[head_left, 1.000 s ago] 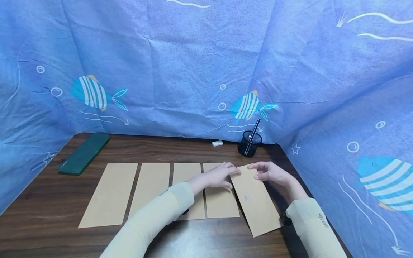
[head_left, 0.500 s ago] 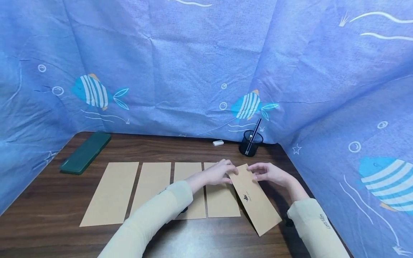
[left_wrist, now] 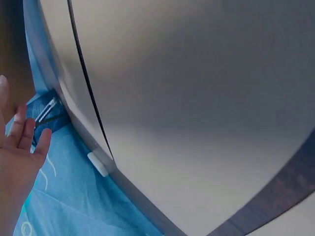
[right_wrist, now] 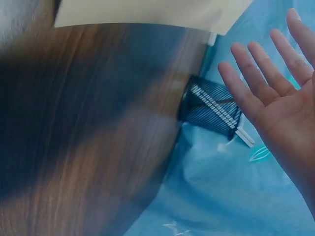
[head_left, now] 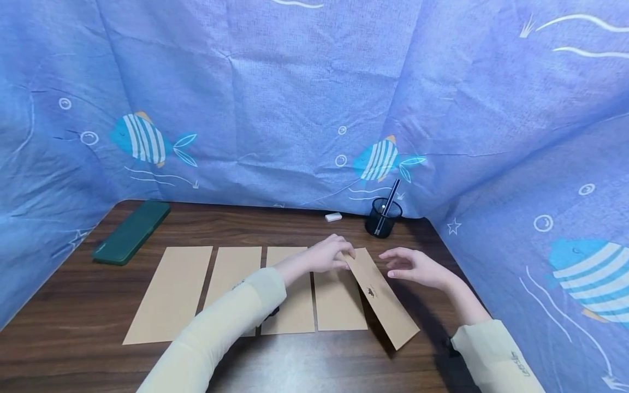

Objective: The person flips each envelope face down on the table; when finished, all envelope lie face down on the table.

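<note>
My left hand [head_left: 330,254] pinches the upper left corner of a brown kraft-paper rectangle [head_left: 385,303] with a small dark print on it. This piece stands tilted, its left side lifted off the table over a dark shadow. To its right, my right hand [head_left: 417,267] is held apart from the paper with its fingers loosely extended; in the right wrist view the same hand [right_wrist: 285,98] shows spread fingers holding nothing. Several similar brown rectangles lie flat in a row to the left, among them the far left one [head_left: 167,295] and the nearest one [head_left: 340,305]. My left forearm partly covers the middle ones.
A dark green case [head_left: 130,232] lies at the back left of the wooden table [head_left: 295,365]. At the back stand a white eraser-like block [head_left: 333,216] and a black mesh pen cup [head_left: 383,218] holding a dark stick-like item. Blue fish-print cloth [head_left: 295,109] encloses the table.
My right hand has let go of the printed paper rectangle and drawn away to the right. My left hand has moved slightly left, and the paper has tilted more steeply.
</note>
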`<act>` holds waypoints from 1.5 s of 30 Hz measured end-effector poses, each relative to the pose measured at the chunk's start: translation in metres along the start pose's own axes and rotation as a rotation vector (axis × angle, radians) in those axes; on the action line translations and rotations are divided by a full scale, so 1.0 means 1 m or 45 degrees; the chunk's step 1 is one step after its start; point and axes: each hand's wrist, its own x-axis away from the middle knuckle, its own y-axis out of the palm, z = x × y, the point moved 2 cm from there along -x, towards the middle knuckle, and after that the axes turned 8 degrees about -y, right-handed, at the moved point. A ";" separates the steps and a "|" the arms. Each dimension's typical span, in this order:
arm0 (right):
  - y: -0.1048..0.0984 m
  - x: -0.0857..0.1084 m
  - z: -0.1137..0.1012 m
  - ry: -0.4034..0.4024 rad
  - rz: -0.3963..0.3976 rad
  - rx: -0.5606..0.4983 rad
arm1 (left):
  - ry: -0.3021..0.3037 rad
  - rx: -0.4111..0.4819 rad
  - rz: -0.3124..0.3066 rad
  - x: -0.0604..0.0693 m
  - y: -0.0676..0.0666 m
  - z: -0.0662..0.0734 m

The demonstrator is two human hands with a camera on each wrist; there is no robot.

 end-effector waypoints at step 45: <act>0.026 -0.005 -0.077 -0.261 0.012 0.417 | -0.087 0.043 0.257 -0.003 -0.042 0.003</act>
